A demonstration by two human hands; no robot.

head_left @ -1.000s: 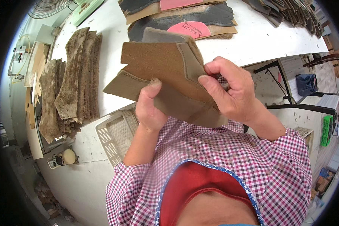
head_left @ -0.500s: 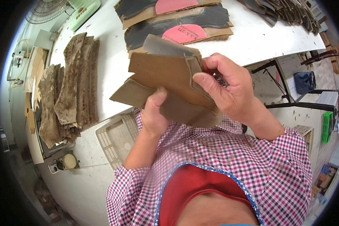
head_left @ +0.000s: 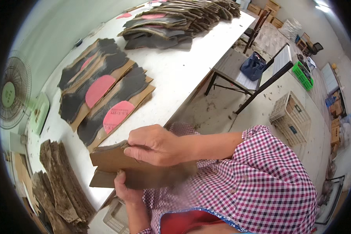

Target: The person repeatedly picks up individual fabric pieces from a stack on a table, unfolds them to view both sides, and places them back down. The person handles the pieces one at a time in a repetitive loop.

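Observation:
A folded brown boot panel (head_left: pixel 144 177), suede-like with a notched end, is held between both hands over the white table's near edge. My left hand (head_left: pixel 128 192) grips its lower side with the thumb on top; the other fingers are hidden beneath. My right hand (head_left: pixel 156 145) pinches the upper edge, thumb and curled fingers closed on it. Past the panel lies a row of dark grey and tan boot pieces (head_left: pixel 121 91), some with a pink half-round label (head_left: pixel 119 113). To the left, brown furry pieces (head_left: pixel 64 183) stand in stacks.
Far back on the white table (head_left: pixel 175 93) is a large pile of layered dark pieces (head_left: pixel 191 17). A fan (head_left: pixel 15 89) and a green tray (head_left: pixel 41 113) are at the left. On the right are a chair with a blue bag (head_left: pixel 253 65), a beige crate (head_left: pixel 290 117) and a green basket (head_left: pixel 303 76).
My view has swung to the right, showing more table and floor. My right hand has moved leftward along the panel's upper edge, toward the notched end. My left hand still grips the panel.

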